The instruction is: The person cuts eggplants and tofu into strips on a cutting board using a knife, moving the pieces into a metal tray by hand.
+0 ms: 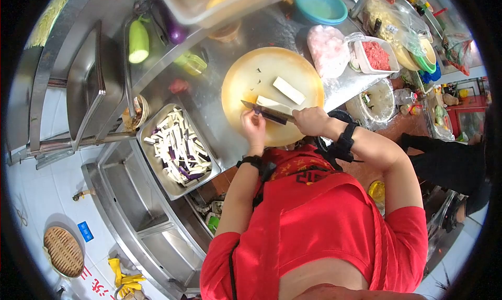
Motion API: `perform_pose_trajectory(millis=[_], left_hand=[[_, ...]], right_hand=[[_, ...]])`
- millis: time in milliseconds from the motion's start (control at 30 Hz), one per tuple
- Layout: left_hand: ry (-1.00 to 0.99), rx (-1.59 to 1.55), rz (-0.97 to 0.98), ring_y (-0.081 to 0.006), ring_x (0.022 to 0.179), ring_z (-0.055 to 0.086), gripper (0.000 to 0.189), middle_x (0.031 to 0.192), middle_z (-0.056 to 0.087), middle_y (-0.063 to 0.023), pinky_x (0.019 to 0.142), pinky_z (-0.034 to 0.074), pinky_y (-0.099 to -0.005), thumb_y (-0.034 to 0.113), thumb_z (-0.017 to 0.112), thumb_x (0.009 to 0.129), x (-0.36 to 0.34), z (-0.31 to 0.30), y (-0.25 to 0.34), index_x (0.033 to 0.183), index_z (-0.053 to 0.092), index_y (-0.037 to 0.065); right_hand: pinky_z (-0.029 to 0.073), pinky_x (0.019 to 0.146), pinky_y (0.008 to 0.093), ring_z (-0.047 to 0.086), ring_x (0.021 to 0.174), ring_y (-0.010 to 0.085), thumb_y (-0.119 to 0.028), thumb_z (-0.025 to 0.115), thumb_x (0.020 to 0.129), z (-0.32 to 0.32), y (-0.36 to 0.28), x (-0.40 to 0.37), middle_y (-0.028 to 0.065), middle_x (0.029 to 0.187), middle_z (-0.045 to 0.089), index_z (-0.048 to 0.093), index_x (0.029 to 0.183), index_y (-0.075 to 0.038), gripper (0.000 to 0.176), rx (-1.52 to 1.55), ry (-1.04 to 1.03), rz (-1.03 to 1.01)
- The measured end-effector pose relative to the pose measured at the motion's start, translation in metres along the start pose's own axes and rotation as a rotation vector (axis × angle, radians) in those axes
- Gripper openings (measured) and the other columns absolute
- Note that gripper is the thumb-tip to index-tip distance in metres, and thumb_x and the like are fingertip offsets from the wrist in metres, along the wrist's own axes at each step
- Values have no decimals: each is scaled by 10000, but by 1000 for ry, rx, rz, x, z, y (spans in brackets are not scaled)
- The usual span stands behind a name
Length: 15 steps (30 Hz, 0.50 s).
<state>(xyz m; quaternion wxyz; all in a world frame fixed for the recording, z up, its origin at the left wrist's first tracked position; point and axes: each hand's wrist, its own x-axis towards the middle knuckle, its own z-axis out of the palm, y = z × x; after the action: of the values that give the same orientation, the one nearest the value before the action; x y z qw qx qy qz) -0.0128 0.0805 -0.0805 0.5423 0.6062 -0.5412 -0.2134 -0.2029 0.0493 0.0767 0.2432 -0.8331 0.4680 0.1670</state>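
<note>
A round cutting board (240, 75) lies on the metal counter. My right hand (312, 121) is closed round the handle of a kitchen knife (266, 109), its blade pointing left across the board. My left hand (253, 126) has its fingers bent against a purple-skinned eggplant piece (275, 118) beside the blade, near the knife's tip. Just beyond the blade sits a pale, peeled-looking eggplant piece (274, 105), partly hidden by the knife. Another pale eggplant block (288, 90) rests farther back. Left of the board, a metal tray (172, 191) holds many cut eggplant strips (180, 148).
Behind the board are a blue bowl (321, 8), a bag of pinkish stuff (328, 51) and a container of minced meat (376, 55). An overhead shelf (172, 54) with a white bin (209, 18) juts in. A sink (133, 190) is at lower left; a person's dark-clothed leg (444, 161) shows right.
</note>
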Motion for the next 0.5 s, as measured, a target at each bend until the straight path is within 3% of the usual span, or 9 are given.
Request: perform_pose_trajectory(millis=[100,200,333,500], left_hand=[[20,149,116,-166,714,524,256,1056,459,-119,607,473,-268,16,611,782,0,2,-12,991,463,18],[20,102,37,-180,715,526,271,1042,468,-122,608,475,-280,24,624,766,0,0,-1,987,468,22],[34,230,103,-239,757,537,290,1028,474,-139,647,487,-324,14,613,737,-1,1,-4,989,469,20],[42,243,128,-317,855,534,239,1035,488,-160,716,483,-365,-7,561,733,-6,-11,2,964,513,30]], right_hand=[[510,684,420,651,800,299,-187,471,820,13,-3,7,178,853,654,565,955,-1,248,70,6,14],[515,657,413,656,773,298,-200,487,820,50,-7,25,170,827,657,549,973,-4,256,41,85,29],[517,611,422,655,719,316,-193,489,817,76,1,18,160,778,657,519,947,4,238,53,183,-27],[505,588,445,642,683,340,-210,486,827,75,32,-35,181,710,634,502,922,-2,230,38,68,51]])
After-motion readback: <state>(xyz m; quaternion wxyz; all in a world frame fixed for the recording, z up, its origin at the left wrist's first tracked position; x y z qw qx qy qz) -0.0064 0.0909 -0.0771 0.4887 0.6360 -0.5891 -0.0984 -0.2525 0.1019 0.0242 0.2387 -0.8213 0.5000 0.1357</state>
